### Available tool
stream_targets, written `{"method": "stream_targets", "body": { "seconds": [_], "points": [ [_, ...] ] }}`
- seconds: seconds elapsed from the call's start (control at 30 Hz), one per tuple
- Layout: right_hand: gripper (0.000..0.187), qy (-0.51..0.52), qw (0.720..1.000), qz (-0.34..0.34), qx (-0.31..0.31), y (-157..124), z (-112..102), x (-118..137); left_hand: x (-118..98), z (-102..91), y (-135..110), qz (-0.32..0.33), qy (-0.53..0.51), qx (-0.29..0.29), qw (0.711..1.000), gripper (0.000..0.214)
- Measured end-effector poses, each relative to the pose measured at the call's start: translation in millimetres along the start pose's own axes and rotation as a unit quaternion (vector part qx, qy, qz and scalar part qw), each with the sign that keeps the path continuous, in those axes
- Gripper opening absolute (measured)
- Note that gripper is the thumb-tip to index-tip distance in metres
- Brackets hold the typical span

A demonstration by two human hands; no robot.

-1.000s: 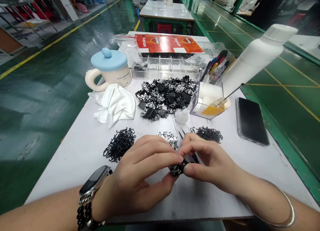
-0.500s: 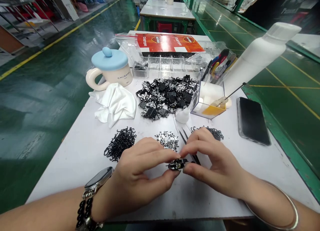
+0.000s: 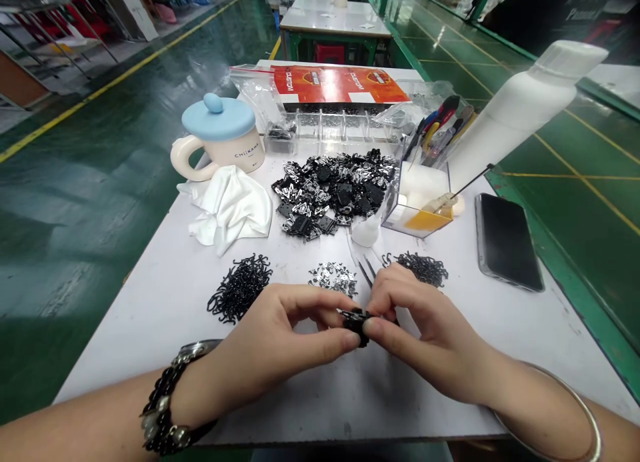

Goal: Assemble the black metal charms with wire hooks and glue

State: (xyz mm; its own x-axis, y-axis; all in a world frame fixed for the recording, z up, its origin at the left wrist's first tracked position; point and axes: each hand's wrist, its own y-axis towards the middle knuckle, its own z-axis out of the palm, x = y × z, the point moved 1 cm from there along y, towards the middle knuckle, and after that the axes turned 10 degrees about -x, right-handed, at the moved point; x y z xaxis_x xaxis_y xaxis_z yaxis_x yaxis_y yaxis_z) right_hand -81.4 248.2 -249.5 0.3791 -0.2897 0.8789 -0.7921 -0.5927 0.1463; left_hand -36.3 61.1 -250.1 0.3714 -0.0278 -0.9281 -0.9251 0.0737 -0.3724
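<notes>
Both hands meet over the near middle of the white table [image 3: 150, 329]. My left hand [image 3: 280, 349] pinches a small black and silver metal part [image 3: 356, 321] between thumb and fingers. My right hand [image 3: 420, 329] pinches the same part from the other side. Tweezers [image 3: 367, 270] lie just behind my right hand. Small heaps sit beyond my hands: black hooks [image 3: 240, 287] at left, silver clips [image 3: 334, 277] in the middle, more black hooks [image 3: 420, 267] at right. A big pile of black and silver parts [image 3: 333, 190] lies farther back.
A cream mug with a blue lid [image 3: 220, 139] and a white cloth [image 3: 230, 209] sit at back left. A clear holder with tools [image 3: 423, 195], a white bottle [image 3: 515, 109] and a black phone [image 3: 507, 241] stand at right. Clear compartment trays and an orange packet [image 3: 340, 85] lie behind.
My left wrist has rolled so the watch face turns away. The small part has been turned and lifted slightly between both hands' fingertips.
</notes>
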Motion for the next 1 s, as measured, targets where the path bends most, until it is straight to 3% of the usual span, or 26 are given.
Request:
{"method": "stream_targets", "body": {
  "seconds": [0.33, 0.4, 0.47, 0.57, 0.63, 0.73, 1.0],
  "points": [
    [0.023, 0.015, 0.998, 0.065, 0.007, 4, 1, -8, 2, 0.7, 1, -0.106, -0.055, -0.01, 0.993, 0.013],
    [0.018, 0.024, 0.995, 0.083, -0.051, 8, -3, -14, 2, 0.4, 2, -0.129, -0.059, -0.013, 0.99, 0.014],
    [0.015, 0.024, 0.983, 0.091, -0.155, 13, -9, -22, 2, 0.1, 3, -0.149, -0.059, -0.015, 0.987, 0.015],
    [0.035, -0.069, 0.96, 0.054, -0.266, 22, -14, -31, 2, 0.7, 3, -0.177, -0.061, -0.016, 0.982, 0.015],
    [0.041, -0.171, 0.95, 0.018, -0.259, 28, -14, -35, 1, 1.4, 2, -0.188, -0.056, -0.015, 0.98, 0.015],
    [0.032, -0.26, 0.938, -0.012, -0.228, 35, -10, -39, 0, 1.7, 1, -0.193, -0.046, -0.01, 0.98, 0.013],
    [0.012, -0.217, 0.947, -0.01, -0.235, 45, -4, -43, 2, 2.7, 2, -0.199, -0.039, -0.001, 0.979, 0.017]
  ]
}}
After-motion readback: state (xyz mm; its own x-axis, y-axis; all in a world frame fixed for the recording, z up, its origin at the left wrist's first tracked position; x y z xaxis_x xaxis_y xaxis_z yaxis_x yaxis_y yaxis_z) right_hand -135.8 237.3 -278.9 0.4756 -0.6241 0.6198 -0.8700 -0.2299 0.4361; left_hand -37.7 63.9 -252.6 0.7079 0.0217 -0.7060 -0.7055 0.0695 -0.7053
